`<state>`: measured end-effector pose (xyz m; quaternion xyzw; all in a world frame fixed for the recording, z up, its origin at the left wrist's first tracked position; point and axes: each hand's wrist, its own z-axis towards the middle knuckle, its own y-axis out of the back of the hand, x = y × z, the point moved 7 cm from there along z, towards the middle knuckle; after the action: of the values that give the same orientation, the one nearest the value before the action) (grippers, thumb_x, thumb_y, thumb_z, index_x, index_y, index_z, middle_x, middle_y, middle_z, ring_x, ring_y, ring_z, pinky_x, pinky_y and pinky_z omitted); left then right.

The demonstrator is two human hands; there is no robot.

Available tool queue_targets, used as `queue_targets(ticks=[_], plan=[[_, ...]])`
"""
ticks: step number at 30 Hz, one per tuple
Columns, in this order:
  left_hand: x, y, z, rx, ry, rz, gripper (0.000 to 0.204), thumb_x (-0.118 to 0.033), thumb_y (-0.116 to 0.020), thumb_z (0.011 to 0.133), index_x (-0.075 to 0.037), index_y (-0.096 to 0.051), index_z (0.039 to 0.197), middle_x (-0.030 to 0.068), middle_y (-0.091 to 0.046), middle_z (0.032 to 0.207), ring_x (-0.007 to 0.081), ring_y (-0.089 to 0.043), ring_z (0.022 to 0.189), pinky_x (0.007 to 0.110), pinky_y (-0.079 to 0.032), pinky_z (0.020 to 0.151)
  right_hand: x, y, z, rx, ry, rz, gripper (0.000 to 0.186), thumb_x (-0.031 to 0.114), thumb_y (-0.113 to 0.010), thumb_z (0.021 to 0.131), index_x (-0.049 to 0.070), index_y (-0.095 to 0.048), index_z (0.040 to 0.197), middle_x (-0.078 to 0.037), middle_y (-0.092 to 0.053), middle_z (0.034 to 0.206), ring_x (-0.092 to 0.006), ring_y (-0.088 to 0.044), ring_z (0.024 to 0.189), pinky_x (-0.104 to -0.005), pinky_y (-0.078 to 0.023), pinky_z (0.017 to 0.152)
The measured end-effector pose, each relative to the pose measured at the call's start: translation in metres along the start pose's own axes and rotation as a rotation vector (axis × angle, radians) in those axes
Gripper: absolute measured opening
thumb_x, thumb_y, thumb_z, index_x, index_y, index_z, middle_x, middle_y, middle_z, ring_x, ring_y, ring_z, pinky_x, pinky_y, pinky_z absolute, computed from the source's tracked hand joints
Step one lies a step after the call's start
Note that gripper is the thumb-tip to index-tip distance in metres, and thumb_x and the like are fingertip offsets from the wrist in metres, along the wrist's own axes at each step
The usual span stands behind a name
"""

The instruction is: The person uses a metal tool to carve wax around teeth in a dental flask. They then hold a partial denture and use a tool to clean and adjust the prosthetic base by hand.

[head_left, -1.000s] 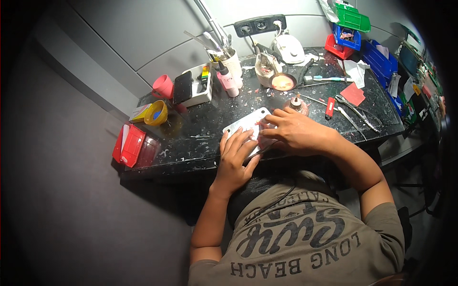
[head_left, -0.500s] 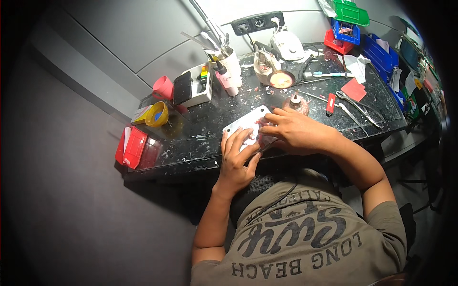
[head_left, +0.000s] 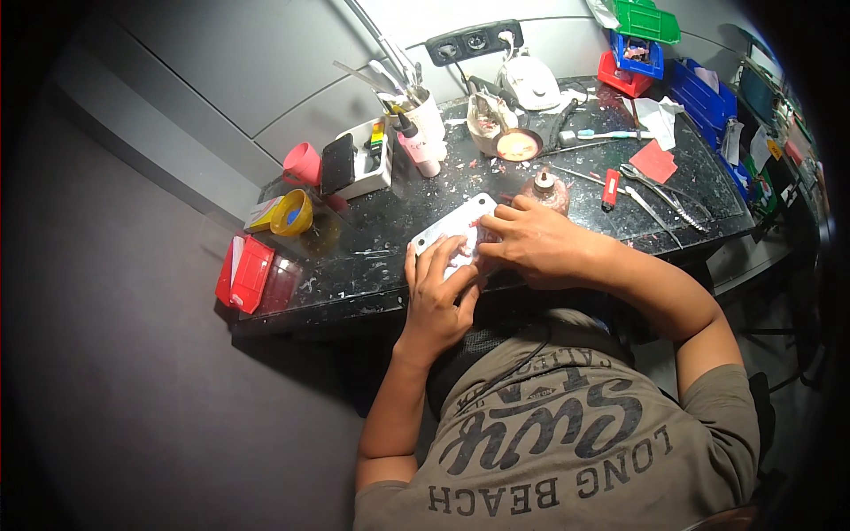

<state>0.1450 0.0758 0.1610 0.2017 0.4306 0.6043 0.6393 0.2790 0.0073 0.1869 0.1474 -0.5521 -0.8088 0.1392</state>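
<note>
A white flat plate (head_left: 449,225) with dark round holes at its corners is tilted in front of me at the near edge of the black bench. My left hand (head_left: 437,285) grips its near left side, fingers laid over the top and thumb below. Pale lumpy material with a reddish patch shows on the plate between my hands. Bent over the right side of the plate is my right hand (head_left: 542,244), its fingertips closed together against that material; whatever they pinch is hidden. Just beyond it stands a squat bottle (head_left: 544,190) with a pointed nozzle.
A pink-white bottle (head_left: 418,149), a white box (head_left: 374,168) and a yellow bowl (head_left: 292,214) stand left. Behind are a round pan (head_left: 517,145) and a white appliance (head_left: 533,83). Pliers (head_left: 660,190) and a red-handled tool (head_left: 611,188) lie right. Scraps litter the black bench (head_left: 363,265).
The plate and my left hand have shifted slightly left in view. The fingers of my right hand have drawn a little closer together and lower over the plate.
</note>
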Motion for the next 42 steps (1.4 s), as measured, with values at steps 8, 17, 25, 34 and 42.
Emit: queue_targets(ticks=[8,17,25,34,42], plan=[[0.008,-0.002,-0.003,-0.019,-0.019,-0.09,0.028,-0.006,-0.079,0.083,-0.012,-0.073,0.11,0.0153,-0.061,0.143,0.0433,-0.051,0.141,0.07,-0.018,0.124,0.001,0.0,0.0,0.0,0.013,0.035,0.029,0.019,-0.071,0.082,0.012,-0.07,0.11,-0.009,-0.06,0.112,-0.0258,-0.061,0.105,-0.0402,-0.046,0.082],[0.014,-0.003,-0.004,-0.036,-0.074,-0.133,0.025,-0.004,-0.078,0.086,-0.013,-0.073,0.109,0.0154,-0.063,0.142,0.0452,-0.05,0.143,0.073,-0.014,0.123,-0.001,-0.001,0.001,-0.029,-0.014,0.091,0.029,0.017,-0.071,0.083,0.011,-0.07,0.112,-0.01,-0.058,0.111,-0.0271,-0.06,0.105,-0.0408,-0.047,0.083],[0.0,0.002,0.0,-0.001,-0.18,0.007,0.019,-0.001,-0.073,0.088,-0.011,-0.071,0.104,0.007,-0.068,0.131,0.0338,-0.057,0.139,0.075,-0.008,0.124,-0.006,0.0,-0.003,-0.069,-0.032,0.158,0.035,0.016,-0.072,0.083,0.005,-0.068,0.117,-0.012,-0.059,0.116,-0.0309,-0.061,0.108,-0.0438,-0.05,0.089],[-0.002,0.003,-0.005,-0.013,-0.169,-0.034,0.023,0.001,-0.074,0.088,-0.012,-0.07,0.107,0.0061,-0.069,0.13,0.0337,-0.059,0.138,0.072,-0.015,0.125,0.014,0.058,-0.054,0.031,-0.125,0.367,0.06,0.023,-0.076,0.093,-0.003,-0.054,0.142,-0.023,-0.057,0.141,-0.0392,-0.058,0.129,-0.0461,-0.047,0.11],[-0.001,-0.006,0.017,0.047,-0.057,-0.039,0.032,-0.006,-0.077,0.078,-0.008,-0.069,0.11,0.013,-0.071,0.128,0.0354,-0.059,0.136,0.059,-0.024,0.125,-0.02,0.101,-0.26,0.053,-0.238,0.785,0.053,0.037,-0.082,0.092,-0.003,-0.069,0.125,-0.02,-0.073,0.114,-0.0385,-0.069,0.109,-0.0431,-0.056,0.094]])
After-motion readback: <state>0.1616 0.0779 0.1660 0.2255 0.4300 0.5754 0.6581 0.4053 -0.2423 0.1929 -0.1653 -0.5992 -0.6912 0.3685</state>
